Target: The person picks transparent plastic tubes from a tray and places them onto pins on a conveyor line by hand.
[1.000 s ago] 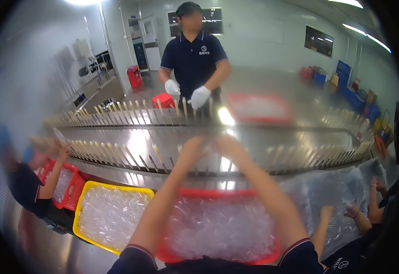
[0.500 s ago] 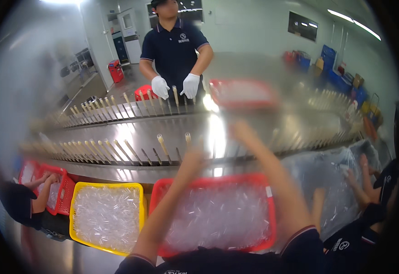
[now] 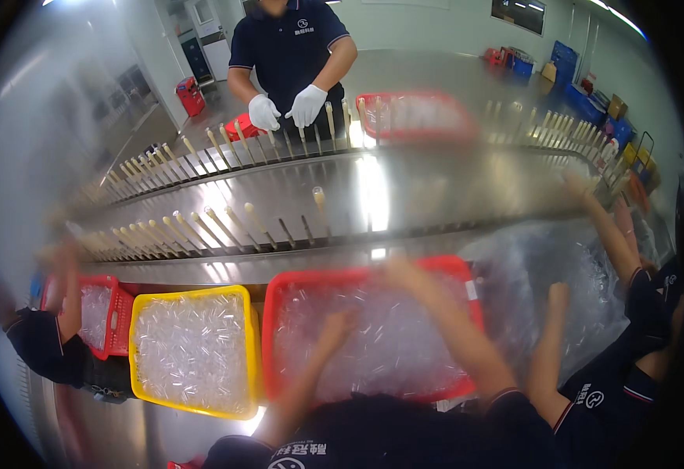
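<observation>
In my judgement, picking should take clear tubes (image 3: 381, 359) singly from the top of the heap, with a light grip. The tubes lie inside the red basket (image 3: 270, 344), short, slender, transparent and randomly crossed. Left hand (image 3: 340, 324) is over the heap, right hand (image 3: 399, 273) near the far rim; blur conceals whether either's fingers are spread or gripping.

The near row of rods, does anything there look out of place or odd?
Mildly: two thin dark rods look bare, while the rods just left and right of them carry thick pale tops, so the pattern breaks there. The row's far-right stretch is too blurred to judge.
</observation>
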Available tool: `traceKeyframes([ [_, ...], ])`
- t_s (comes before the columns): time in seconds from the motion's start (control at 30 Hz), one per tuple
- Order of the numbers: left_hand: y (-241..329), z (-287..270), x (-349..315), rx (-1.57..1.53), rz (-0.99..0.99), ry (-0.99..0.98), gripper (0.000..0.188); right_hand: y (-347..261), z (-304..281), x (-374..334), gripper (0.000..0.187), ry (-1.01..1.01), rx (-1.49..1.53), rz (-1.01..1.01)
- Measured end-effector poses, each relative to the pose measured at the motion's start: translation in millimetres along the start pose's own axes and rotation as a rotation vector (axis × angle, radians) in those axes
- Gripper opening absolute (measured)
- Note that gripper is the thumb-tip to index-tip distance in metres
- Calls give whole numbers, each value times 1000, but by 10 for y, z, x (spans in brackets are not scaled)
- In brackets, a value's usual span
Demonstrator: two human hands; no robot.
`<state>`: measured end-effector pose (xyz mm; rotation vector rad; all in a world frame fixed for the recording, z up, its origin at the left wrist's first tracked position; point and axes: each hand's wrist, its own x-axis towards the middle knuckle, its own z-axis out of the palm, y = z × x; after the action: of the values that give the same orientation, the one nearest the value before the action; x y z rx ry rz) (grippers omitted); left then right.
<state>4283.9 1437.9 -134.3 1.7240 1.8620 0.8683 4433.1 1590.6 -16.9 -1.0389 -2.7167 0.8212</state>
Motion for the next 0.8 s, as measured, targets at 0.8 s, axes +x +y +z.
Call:
traceKeyframes([
  [0.8,918,-425,288,-1203,-408,366,24,636,915,-803,18,-100,-379,-172],
])
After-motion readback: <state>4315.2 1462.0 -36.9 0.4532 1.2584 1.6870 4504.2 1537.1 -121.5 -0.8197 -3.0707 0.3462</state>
